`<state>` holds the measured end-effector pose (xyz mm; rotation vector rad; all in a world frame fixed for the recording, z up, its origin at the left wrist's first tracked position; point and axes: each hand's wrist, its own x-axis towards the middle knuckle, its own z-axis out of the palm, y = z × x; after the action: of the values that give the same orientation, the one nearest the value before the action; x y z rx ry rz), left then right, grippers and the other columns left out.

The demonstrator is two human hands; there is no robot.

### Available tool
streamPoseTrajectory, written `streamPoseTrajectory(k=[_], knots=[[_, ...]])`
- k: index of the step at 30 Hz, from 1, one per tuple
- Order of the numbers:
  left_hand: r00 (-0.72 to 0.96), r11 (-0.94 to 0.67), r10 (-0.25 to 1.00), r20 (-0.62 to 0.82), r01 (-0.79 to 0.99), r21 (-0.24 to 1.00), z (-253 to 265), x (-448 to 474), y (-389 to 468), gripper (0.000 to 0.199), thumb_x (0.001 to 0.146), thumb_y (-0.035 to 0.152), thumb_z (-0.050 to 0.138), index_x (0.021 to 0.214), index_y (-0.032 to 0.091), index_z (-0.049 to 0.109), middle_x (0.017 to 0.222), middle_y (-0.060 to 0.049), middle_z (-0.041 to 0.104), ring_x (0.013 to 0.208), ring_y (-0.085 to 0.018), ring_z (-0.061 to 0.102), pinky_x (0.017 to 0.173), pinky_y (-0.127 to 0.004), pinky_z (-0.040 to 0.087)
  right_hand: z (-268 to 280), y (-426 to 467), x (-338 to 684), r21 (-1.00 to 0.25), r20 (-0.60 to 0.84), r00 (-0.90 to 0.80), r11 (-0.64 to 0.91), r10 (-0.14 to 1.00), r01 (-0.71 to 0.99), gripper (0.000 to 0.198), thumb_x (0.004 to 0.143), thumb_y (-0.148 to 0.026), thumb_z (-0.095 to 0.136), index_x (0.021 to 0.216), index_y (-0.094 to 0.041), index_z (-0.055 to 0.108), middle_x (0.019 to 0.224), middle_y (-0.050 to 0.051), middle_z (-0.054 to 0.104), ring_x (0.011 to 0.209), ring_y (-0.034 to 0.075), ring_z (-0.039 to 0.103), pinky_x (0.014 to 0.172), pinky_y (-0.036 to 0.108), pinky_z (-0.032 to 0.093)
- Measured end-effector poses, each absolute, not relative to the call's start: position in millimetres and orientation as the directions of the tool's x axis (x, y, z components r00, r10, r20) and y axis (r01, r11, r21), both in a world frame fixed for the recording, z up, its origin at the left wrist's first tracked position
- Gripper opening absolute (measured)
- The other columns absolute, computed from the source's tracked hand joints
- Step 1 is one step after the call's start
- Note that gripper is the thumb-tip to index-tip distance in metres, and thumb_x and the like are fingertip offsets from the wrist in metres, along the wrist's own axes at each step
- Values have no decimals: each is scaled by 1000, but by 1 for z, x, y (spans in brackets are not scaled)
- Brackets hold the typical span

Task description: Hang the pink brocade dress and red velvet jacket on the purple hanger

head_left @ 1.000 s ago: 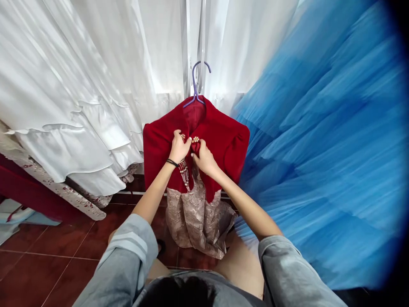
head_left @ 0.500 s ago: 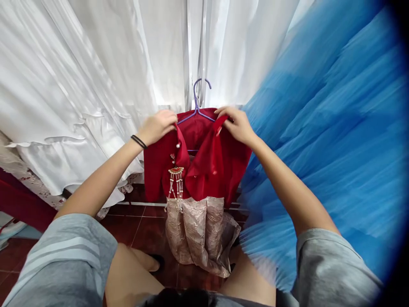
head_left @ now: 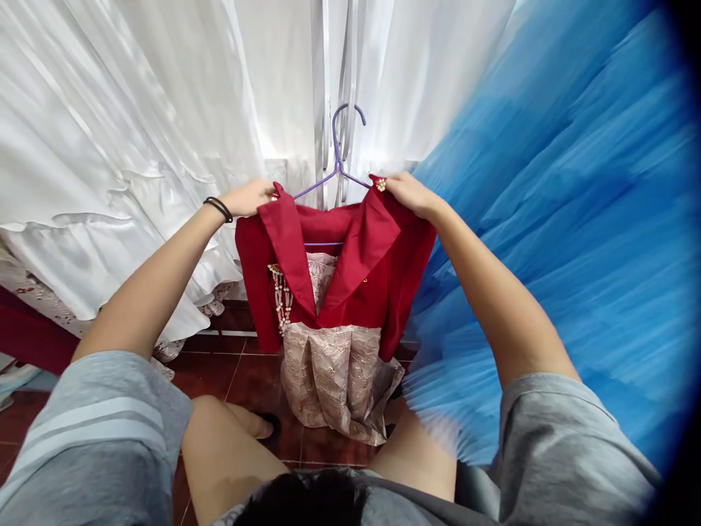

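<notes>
I keep my left hand (head_left: 249, 197) and right hand (head_left: 408, 193) pinched on the red jacket (head_left: 377, 270) lapels, spreading evenly outward from the purple hanger (head_left: 336, 157).

One red jacket (head_left: 377, 270) is counted, hung on one purple hanger (head_left: 340, 157). One brocade skirt (head_left: 339, 380) is seen below it, and one beaded tassel (head_left: 281, 296) on its front. Two hands are counted: one left hand (head_left: 249, 198) and one right hand (head_left: 408, 193). One blue tulle dress (head_left: 558, 234) is seen.
</notes>
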<state>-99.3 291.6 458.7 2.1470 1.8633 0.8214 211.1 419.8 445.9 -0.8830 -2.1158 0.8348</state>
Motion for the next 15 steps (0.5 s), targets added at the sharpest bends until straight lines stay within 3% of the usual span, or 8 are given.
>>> streamPoseTrajectory(k=[2, 6, 9, 11, 13, 15], knots=[[32, -238, 912, 409, 853, 465, 463, -95, 287, 21, 78, 27, 53, 87, 15, 69, 80, -7, 66, 80, -23, 65, 76, -36, 52, 451, 421, 205, -694, 432, -520, 640, 737, 331, 27, 86, -41, 49, 85, -18, 64, 80, 7, 66, 85, 24, 62, 81, 38, 53], [44, -208, 876, 480, 933, 294, 455, -75, 286, 27, 83, 27, 53, 100, 14, 69, 102, -13, 67, 103, -31, 62, 92, -45, 49, 443, 401, 191, -507, 576, -454, 733, 680, 454, 35, 89, -30, 41, 115, -16, 60, 106, 11, 66, 110, 28, 57, 98, 45, 46], [174, -264, 806, 565, 961, 80, 439, -55, 275, 39, 81, 21, 55, 119, 18, 65, 131, -15, 57, 131, -35, 45, 111, -51, 34, 418, 361, 189, -350, 724, -310, 715, 616, 605, 43, 92, -27, 35, 130, -15, 50, 125, 18, 57, 126, 35, 48, 104, 54, 39], [358, -359, 779, 514, 928, -102, 427, -44, 265, 50, 77, 18, 59, 127, 23, 61, 141, -10, 52, 140, -34, 35, 118, -56, 21, 394, 335, 188, -309, 732, -268, 656, 626, 689, 44, 94, -31, 33, 132, -12, 47, 125, 22, 54, 125, 39, 48, 100, 56, 41], [493, -431, 785, 376, 870, -240, 415, -39, 260, 45, 76, 19, 60, 120, 26, 65, 131, -6, 58, 137, -32, 39, 118, -60, 16, 372, 319, 185, -320, 642, -270, 571, 717, 756, 46, 95, -39, 38, 129, -10, 48, 118, 25, 57, 117, 40, 55, 92, 53, 47], [520, -432, 817, 251, 839, -331, 406, -37, 259, 22, 79, 20, 58, 96, 26, 71, 105, -5, 67, 120, -29, 52, 116, -57, 22, 358, 313, 183, -337, 509, -279, 487, 814, 806, 45, 94, -39, 43, 125, -8, 50, 112, 26, 59, 106, 39, 61, 85, 47, 50]])
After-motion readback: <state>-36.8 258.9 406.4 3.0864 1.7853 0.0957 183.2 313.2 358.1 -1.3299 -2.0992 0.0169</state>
